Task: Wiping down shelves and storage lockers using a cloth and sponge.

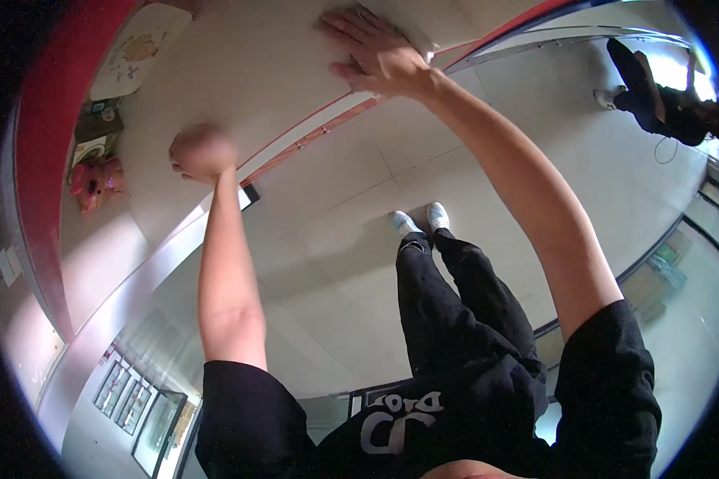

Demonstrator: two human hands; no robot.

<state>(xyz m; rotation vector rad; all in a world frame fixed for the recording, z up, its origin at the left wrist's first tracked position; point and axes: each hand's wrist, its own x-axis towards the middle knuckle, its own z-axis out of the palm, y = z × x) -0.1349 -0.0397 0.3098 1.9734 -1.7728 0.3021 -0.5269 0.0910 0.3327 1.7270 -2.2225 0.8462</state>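
My left hand point(204, 152) is over the pale countertop point(256, 72), blurred by motion. Its fingers look curled in, and whatever they may hold is hidden. Farther up and to the right, my right hand point(379, 56) lies on the same counter with its fingers stretched out and partly spread. A small white bit point(431, 54) shows beside its wrist, too small to name. Below both hands runs the counter's front edge with a reddish strip point(303, 140).
On the left are a pink animal figurine point(97, 184), a dark box point(100, 120) and a pale board point(140, 49) with a drawing. A red panel point(44, 152) curves along that side. A person in dark clothes point(667, 108) is at upper right. Glass cases point(679, 263) line the right.
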